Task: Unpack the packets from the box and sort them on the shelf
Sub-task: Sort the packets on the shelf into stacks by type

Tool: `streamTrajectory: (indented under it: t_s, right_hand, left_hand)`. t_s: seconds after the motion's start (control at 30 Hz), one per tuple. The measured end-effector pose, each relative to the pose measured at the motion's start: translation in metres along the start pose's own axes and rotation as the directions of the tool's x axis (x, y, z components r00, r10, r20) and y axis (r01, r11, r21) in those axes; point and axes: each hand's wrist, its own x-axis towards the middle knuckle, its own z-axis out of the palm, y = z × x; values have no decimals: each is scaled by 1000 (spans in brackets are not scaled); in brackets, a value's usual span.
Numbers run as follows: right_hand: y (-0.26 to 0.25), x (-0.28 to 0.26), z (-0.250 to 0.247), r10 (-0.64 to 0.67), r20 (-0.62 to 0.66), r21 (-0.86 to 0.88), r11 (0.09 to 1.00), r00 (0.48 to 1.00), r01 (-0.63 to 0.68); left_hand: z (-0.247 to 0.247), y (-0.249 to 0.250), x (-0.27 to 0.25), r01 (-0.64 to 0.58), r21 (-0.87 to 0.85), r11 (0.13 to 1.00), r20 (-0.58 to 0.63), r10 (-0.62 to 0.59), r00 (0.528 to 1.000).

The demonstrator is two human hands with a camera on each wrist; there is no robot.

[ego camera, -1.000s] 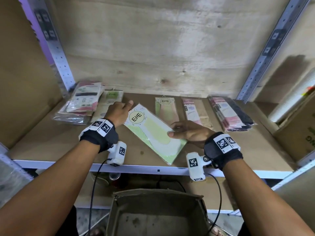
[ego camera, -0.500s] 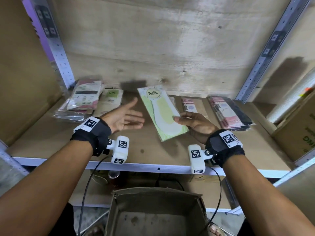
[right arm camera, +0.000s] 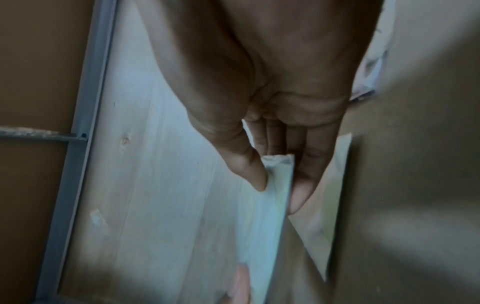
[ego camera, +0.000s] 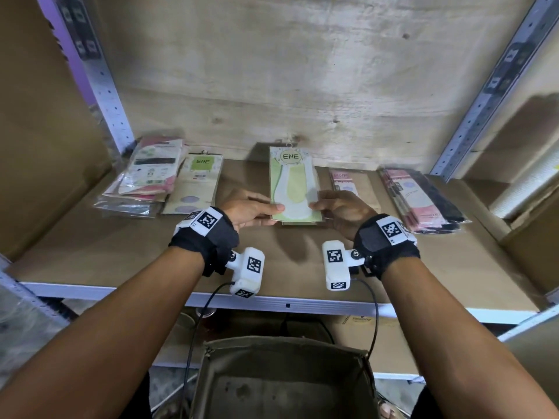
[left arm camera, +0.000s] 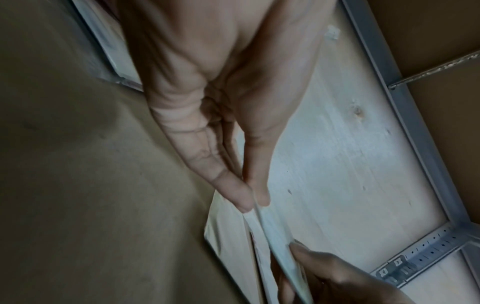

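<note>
A green ENE packet (ego camera: 292, 182) lies lengthwise at the middle of the shelf (ego camera: 121, 255), on top of another packet beneath it. My left hand (ego camera: 260, 211) pinches its near left edge between thumb and fingers; the left wrist view shows that left hand (left arm camera: 253, 202) pinching the packet (left arm camera: 275, 236). My right hand (ego camera: 325, 207) pinches the near right edge, as the right wrist view shows with the right hand (right arm camera: 278, 193) on the packet (right arm camera: 275, 205). The open cardboard box (ego camera: 284, 379) stands below the shelf edge; no packets show inside it.
On the shelf lie a stack of pink packets (ego camera: 145, 179) at far left, a beige ENE packet (ego camera: 196, 182), a pink-labelled beige packet (ego camera: 354, 189) and a pink and black stack (ego camera: 423, 204) at right. Metal uprights (ego camera: 99, 83) frame the bay. Cardboard boxes (ego camera: 532, 237) stand right.
The green packet has been turned from slanting to straight and moved back onto the middle pile. My left hand, open half a second ago, now pinches its left edge.
</note>
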Motion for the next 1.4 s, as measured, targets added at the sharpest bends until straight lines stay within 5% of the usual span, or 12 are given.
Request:
streamTrajectory:
  t_s: [0.4, 0.93, 1.4]
  right_hand:
    - [-5, 31, -4, -190, -337, -529, 848, 922, -18]
    - [-13, 29, 0, -108, -324, -726, 665, 940, -174]
    - [-10, 30, -3, -80, -318, -759, 619, 945, -203]
  left_hand:
    - [30, 5, 34, -5, 135, 991, -175, 28, 984]
    - [40, 9, 35, 176, 200, 964, -168, -144, 975]
    - [37, 2, 39, 42, 316, 948, -131, 0, 991]
